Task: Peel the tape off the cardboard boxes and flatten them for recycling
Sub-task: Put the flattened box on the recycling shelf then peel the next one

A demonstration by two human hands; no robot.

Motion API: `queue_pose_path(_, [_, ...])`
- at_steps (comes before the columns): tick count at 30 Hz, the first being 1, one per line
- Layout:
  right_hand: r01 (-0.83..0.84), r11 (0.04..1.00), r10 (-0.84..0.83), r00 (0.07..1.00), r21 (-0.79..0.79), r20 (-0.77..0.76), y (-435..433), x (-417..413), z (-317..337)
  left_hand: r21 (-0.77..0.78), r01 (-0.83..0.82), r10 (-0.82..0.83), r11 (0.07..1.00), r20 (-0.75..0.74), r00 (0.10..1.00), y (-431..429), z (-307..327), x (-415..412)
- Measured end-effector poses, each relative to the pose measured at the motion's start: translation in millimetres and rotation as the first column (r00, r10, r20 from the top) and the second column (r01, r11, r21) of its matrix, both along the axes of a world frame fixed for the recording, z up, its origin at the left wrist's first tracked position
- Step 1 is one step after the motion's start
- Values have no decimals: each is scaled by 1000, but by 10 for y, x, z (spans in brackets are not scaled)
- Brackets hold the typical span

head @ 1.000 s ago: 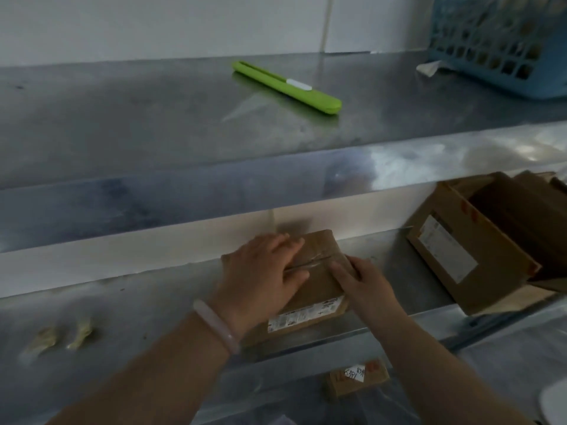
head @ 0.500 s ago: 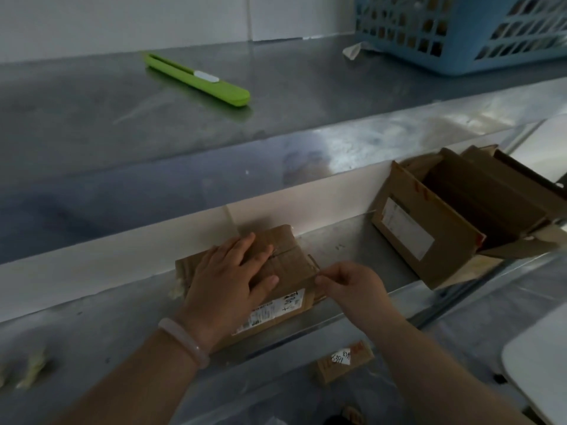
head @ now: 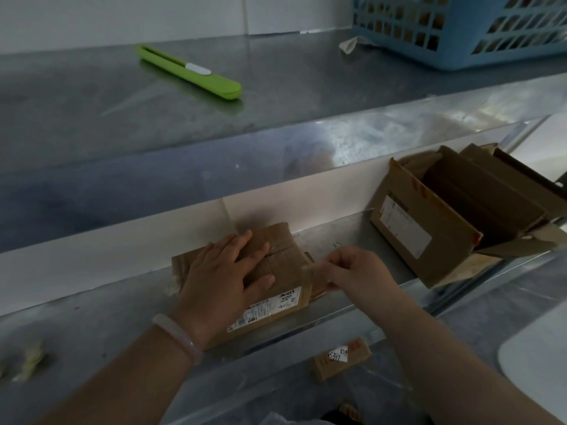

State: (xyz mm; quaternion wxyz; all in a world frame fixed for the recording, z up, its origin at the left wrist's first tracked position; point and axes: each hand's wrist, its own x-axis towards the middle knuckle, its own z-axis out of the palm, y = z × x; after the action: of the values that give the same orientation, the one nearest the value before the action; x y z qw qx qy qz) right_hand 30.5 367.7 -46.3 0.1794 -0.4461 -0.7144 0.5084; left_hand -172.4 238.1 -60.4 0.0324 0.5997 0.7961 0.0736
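**Peeling tape from one small box on the lower shelf**

Pressing down on the small cardboard box (head: pixel 276 265), the left hand (head: pixel 225 277) is lying flat with its fingers (head: pixel 245 243) spread wide and gripping nothing, while a pale bracelet (head: pixel 181 337) is sitting on that wrist. The right hand (head: pixel 356 271) is working at the box's right end, its fingers (head: pixel 329 268) pinched together on what looks like a strip of tape (head: pixel 313 276); the strip itself is hard to make out.

Three cardboard boxes are showing. The small one is resting on the lower steel shelf (head: pixel 92 326), its long axis running from near left to far right, its printed label (head: pixel 267 308) facing the person. One larger open box (head: pixel 454 216) is sitting well apart to the right on the same shelf, flaps splayed, tilted toward the camera. A third, tiny box (head: pixel 340 358) is lying below on the floor.

On the tabletop (head: pixel 276 87) above, one green utility knife (head: pixel 188 72) is lying with its long axis pointing from far left to near right, and one blue basket (head: pixel 460 29) is standing at the far right corner, a scrap of paper (head: pixel 348 44) just beside it.
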Motion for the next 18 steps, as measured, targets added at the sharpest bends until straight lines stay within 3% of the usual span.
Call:
queue_pose_path(6, [95,995,-92,993,43,-72,285,-149,51,-9,19,-19,1000,18,1000,-10,-12,-15])
queue_pose_path(10, [71,959,-145,956,-275,-256,319,-292,31,-5,15,-15,1000,14,1000,-18,-22,-17])
queue_pose_path(14, [-48,932,-114,901,-358,-418,371,-209,60,16,16,-17,1000,55,998,-27,-9,-20])
queue_pose_path(16, [-121,958,7,917,-261,-398,418,-119,92,17,22,-23,1000,45,999,-35,-7,-21])
queue_pose_path(18, [-137,991,132,970,-11,-207,446,-90,101,11,24,-25,1000,38,999,-37,-7,-18])
